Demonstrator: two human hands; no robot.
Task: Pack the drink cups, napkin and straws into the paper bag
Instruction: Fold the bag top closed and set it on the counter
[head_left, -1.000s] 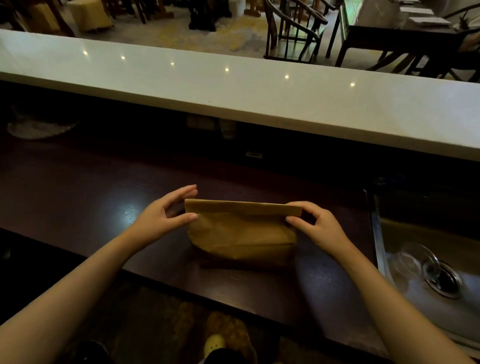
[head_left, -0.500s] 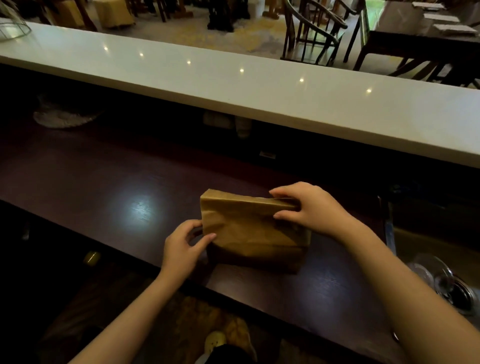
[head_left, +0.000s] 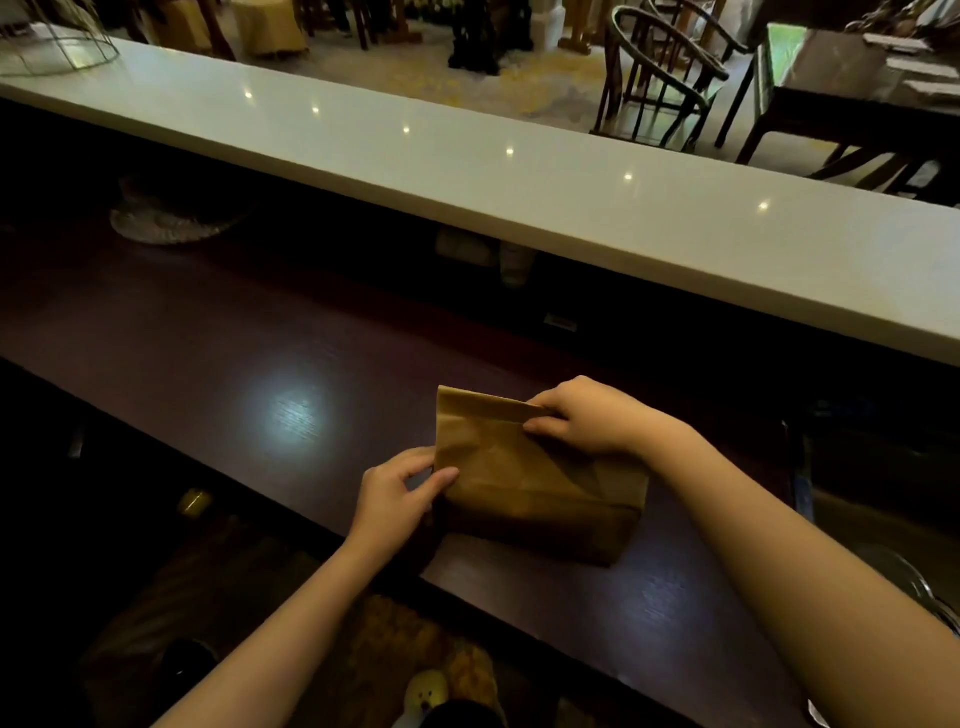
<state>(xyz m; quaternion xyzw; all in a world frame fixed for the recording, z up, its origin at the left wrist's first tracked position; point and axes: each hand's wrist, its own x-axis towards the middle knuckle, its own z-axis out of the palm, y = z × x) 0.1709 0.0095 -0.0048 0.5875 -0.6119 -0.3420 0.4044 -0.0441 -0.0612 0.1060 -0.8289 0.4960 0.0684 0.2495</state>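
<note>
Bag contents: the folded top of the paper bag (head_left: 524, 478) is hiding everything inside.
Right fingertips: lying out of sight behind the fold.
Sink (head_left: 914, 582): the right edge is cutting it off.
Under-counter shelf: shadow is swallowing the detail.

Paper bag (head_left: 535, 488) showing plain brown, unpatterned. Worktop (head_left: 218, 358) under it reading dark reddish-brown with fine grain. At 12 o'clock, raised counter (head_left: 519, 192) appearing white, dotted with light reflections.

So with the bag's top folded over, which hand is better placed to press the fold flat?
Probably the right hand: it already sits on the folded top of the paper bag. The left hand grips the bag's lower left edge, steadying it.
</note>
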